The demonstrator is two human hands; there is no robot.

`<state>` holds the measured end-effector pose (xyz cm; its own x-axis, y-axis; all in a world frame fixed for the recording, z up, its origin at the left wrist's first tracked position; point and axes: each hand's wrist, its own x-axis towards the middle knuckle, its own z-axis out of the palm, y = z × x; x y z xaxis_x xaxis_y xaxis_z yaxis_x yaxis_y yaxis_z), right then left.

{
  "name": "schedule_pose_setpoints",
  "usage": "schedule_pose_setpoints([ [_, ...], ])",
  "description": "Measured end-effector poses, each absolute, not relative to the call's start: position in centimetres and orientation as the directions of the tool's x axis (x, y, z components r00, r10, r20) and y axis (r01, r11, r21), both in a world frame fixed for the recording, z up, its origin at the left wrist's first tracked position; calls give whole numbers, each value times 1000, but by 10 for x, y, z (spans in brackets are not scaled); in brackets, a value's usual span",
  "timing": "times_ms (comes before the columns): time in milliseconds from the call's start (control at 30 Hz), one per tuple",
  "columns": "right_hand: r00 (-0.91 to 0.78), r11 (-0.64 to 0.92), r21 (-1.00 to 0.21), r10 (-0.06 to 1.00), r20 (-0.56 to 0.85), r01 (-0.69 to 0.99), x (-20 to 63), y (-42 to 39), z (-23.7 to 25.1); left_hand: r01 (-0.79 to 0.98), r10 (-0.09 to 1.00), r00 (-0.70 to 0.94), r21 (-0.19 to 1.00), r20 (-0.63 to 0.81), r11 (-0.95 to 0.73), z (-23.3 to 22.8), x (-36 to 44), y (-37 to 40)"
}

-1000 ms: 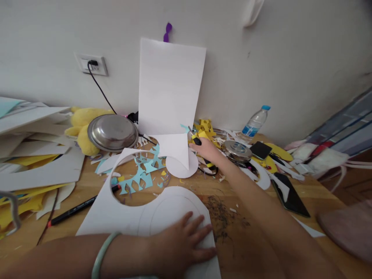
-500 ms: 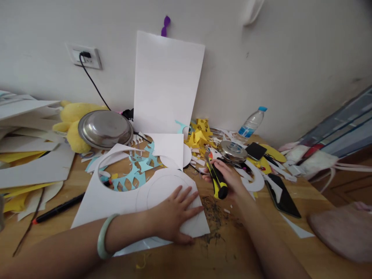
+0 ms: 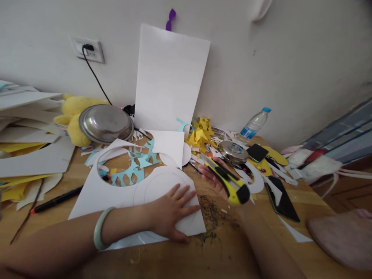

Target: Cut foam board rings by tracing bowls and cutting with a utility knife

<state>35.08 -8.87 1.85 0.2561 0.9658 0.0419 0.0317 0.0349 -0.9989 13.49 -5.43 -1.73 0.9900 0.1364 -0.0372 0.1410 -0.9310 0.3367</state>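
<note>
My left hand [image 3: 171,212] lies flat with spread fingers on a white foam or card sheet [image 3: 113,201], near its right end. Faint curved pencil lines run on the sheet beside my fingers, and a large round hole is cut through its left part. In my right hand [image 3: 211,181], above the wood to the right of the sheet, a yellow-and-black utility knife [image 3: 226,179] rests across the palm. Its blade end points up and left, away from me. The fingers are fairly straight behind the knife, and the thumb is mostly hidden by it.
Light-blue scraps [image 3: 128,174] show through the hole. Behind are a metal bowl [image 3: 106,123], an upright white board [image 3: 173,77] and yellow scraps [image 3: 200,133]. To the right lie a round metal tin [image 3: 234,151], a bottle [image 3: 253,126] and a phone [image 3: 280,199]. A black marker [image 3: 58,199] lies left.
The utility knife has turned in my right hand and swung right, its handle end now further right, and the fingers have loosened. My left hand stays on the sheet. The view has shifted slightly.
</note>
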Motion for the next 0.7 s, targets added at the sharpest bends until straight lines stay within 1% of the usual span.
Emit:
schedule_pose_setpoints([
  [67,234,66,-995,971,48,-70,352,-89,15,148,142,989,336,-41,-930,-17,135,-55],
  [100,253,75,-994,966,52,-82,352,-90,13,150,144,989,336,-42,-930,-17,135,-56],
  [133,306,79,-996,950,62,-44,353,-90,12,151,145,989,335,-43,-930,-18,135,-56],
  [233,488,39,-981,863,128,190,353,-92,11,150,146,989,324,-37,-934,-19,135,-58],
  [267,529,29,-971,835,154,236,352,-93,12,150,147,989,319,-33,-936,-19,135,-59],
  [367,578,44,-959,790,205,280,350,-94,11,160,161,987,304,-22,-939,-21,134,-61],
  [467,535,64,-933,804,258,354,350,-93,8,178,181,983,290,-17,-940,-22,134,-63],
  [600,441,72,-879,844,305,471,351,-90,1,176,173,984,291,-36,-941,-20,134,-62],
  [667,390,95,-880,870,300,466,348,-86,0,173,167,985,303,-46,-937,-19,134,-61],
  [700,356,121,-896,889,289,426,346,-83,1,172,165,985,310,-51,-935,-18,134,-60],
])
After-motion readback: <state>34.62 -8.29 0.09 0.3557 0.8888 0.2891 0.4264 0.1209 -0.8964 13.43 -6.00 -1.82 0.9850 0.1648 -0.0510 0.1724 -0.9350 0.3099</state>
